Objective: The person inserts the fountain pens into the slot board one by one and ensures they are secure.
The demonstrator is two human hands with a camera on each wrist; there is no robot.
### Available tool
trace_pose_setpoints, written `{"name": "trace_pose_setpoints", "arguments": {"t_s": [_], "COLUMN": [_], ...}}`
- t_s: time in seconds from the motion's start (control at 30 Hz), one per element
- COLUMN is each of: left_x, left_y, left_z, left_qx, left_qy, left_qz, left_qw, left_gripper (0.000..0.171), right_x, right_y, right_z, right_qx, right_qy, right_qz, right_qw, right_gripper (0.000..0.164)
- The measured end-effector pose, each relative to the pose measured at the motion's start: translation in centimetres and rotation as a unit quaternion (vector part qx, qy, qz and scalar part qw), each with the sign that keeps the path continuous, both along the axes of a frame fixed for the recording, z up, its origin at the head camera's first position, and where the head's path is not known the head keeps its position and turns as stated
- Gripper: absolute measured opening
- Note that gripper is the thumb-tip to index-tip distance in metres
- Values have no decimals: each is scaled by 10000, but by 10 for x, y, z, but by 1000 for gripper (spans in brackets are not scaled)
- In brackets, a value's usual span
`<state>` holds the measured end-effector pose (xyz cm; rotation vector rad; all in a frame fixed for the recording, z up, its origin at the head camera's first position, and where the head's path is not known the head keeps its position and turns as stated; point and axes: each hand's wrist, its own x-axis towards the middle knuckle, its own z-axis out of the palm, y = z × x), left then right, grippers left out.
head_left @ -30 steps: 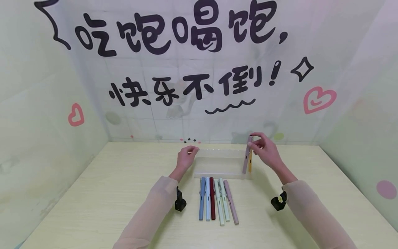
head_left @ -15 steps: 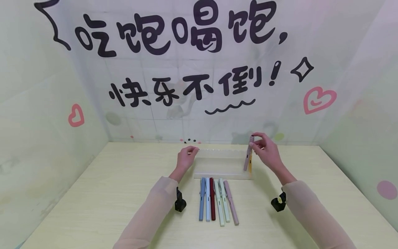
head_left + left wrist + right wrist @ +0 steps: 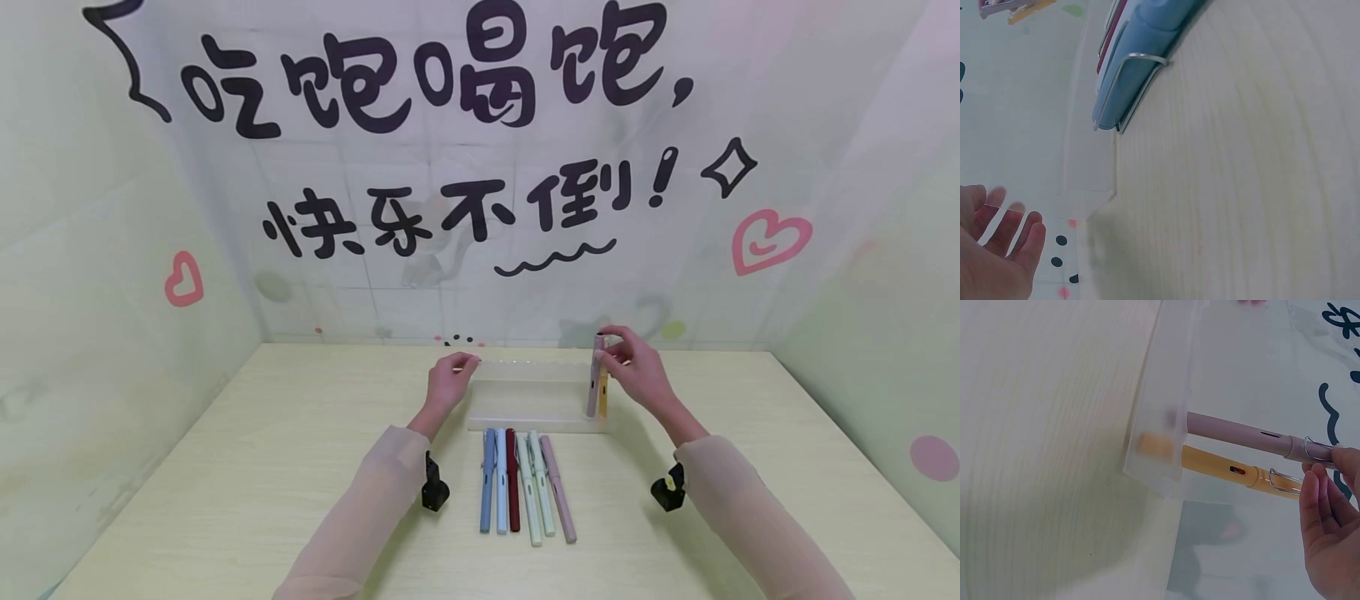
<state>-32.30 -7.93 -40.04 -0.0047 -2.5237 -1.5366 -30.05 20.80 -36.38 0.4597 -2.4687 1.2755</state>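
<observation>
A clear pen display stand (image 3: pixel 528 400) stands upright near the table's back. Its upper left corner is pinched by my left hand (image 3: pixel 448 381), whose thumb and fingers lie on either side of the clear panel in the left wrist view. At the stand's right end, my right hand (image 3: pixel 637 368) pinches a mauve pen (image 3: pixel 1235 431) near its clip end. The pen is almost vertical, its lower end behind the stand's frosted front lip (image 3: pixel 1163 394). Beside it an orange-yellow pen (image 3: pixel 1219 464) stands in the rightmost place, partly covered by my right fingers in the head view.
In front of the stand several capped pens lie side by side: a blue one (image 3: pixel 487 483), a pale blue one (image 3: pixel 502 483), a dark red one (image 3: pixel 513 483), mint ones (image 3: pixel 528 492) and another mauve pen (image 3: pixel 558 492). A printed wall sheet (image 3: pixel 420 312) rises behind.
The mauve pen rose slightly and shifted right, then came down and left to stand straighter beside the orange-yellow pen. My right hand moved with it; my left hand stayed still.
</observation>
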Motion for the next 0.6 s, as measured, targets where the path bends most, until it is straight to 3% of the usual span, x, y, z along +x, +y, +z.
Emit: {"name": "trace_pose_setpoints", "arguments": {"t_s": [0.6], "left_x": [-1], "left_y": [0], "left_z": [-2], "left_qx": [-71], "left_qy": [81], "left_qz": [22], "left_qw": [9999], "left_gripper": [24], "right_x": [-6], "right_y": [-1], "right_z": [-3], "right_qx": [6], "right_qy": [-349], "right_qz": [258], "right_qw": [9991], "right_gripper": [33]}}
